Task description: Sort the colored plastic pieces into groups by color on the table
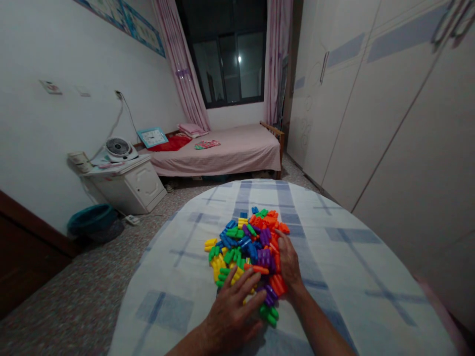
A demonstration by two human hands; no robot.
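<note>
A heap of small plastic building blocks in blue, green, yellow, orange, red and purple lies in the middle of a round table covered with a white and blue checked cloth. My left hand rests flat on the near edge of the heap, fingers spread over yellow and orange pieces. My right hand lies along the heap's right side, fingers stretched out against red and purple blocks. Neither hand grips a block.
Beyond the table stands a bed with a pink cover under a dark window. A white cabinet with a small fan stands at the left wall, a teal basin on the floor beside it. Wardrobe doors line the right.
</note>
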